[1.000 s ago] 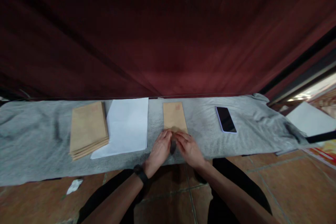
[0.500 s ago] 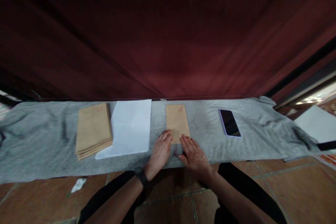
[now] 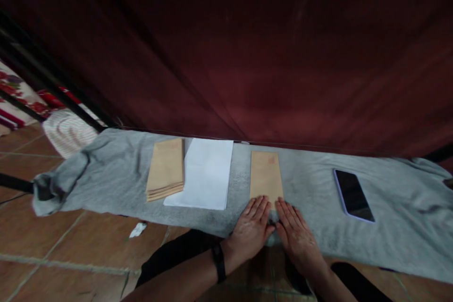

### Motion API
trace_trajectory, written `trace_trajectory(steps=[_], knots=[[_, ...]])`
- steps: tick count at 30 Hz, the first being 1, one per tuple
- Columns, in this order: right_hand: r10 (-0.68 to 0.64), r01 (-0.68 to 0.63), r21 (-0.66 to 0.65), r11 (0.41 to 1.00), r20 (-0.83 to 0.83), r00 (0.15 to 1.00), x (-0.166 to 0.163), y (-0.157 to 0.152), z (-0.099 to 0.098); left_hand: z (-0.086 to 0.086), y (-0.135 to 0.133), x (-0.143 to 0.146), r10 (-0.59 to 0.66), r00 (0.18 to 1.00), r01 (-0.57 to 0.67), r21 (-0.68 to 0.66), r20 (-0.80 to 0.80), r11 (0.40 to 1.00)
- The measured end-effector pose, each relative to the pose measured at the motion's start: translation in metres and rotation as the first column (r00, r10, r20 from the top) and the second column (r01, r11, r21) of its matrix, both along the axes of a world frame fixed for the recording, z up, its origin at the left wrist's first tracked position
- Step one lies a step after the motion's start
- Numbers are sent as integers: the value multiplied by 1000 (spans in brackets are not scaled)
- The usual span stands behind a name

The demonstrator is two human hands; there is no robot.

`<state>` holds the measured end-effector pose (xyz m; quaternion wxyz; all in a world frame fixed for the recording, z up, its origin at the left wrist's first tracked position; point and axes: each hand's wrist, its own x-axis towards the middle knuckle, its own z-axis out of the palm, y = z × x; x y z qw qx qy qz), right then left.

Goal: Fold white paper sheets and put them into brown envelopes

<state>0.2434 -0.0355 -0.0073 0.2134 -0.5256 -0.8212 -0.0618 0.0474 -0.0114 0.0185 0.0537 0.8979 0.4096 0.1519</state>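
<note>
A single brown envelope (image 3: pixel 266 175) lies lengthwise on the grey cloth (image 3: pixel 116 174). My left hand (image 3: pixel 251 229) lies flat with fingers stretched out, fingertips on the envelope's near end. My right hand (image 3: pixel 296 235) lies flat beside it, fingers spread, tips at the envelope's near right corner. Neither hand holds anything. A black band sits on my left wrist.
A stack of brown envelopes (image 3: pixel 166 168) and white paper sheets (image 3: pixel 207 172) lie to the left. A dark phone (image 3: pixel 353 188) rests at the right. A dark red curtain (image 3: pixel 247 56) hangs behind. A paper scrap (image 3: pixel 138 230) lies on the tiled floor.
Both hands went from curled together over the envelope's near end to lying flat side by side. My head turned left, shifting everything to the right in view.
</note>
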Motion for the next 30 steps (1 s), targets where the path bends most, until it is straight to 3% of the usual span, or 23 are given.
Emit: trace_trajectory(steps=[10,20,30], knots=[[83,-89,-78,993,-86,993,-28,-6,4,5,-9,-1,12,996,-11,6,-87,1000],[76,-77,-132,988,-8,997,-16,-6,8,4,-6,-9,36,998,-39,-53,-54,998],[78,-69,-157,985,55,995,-3,-5,11,8,-5,-29,66,995,-63,32,-77,997]])
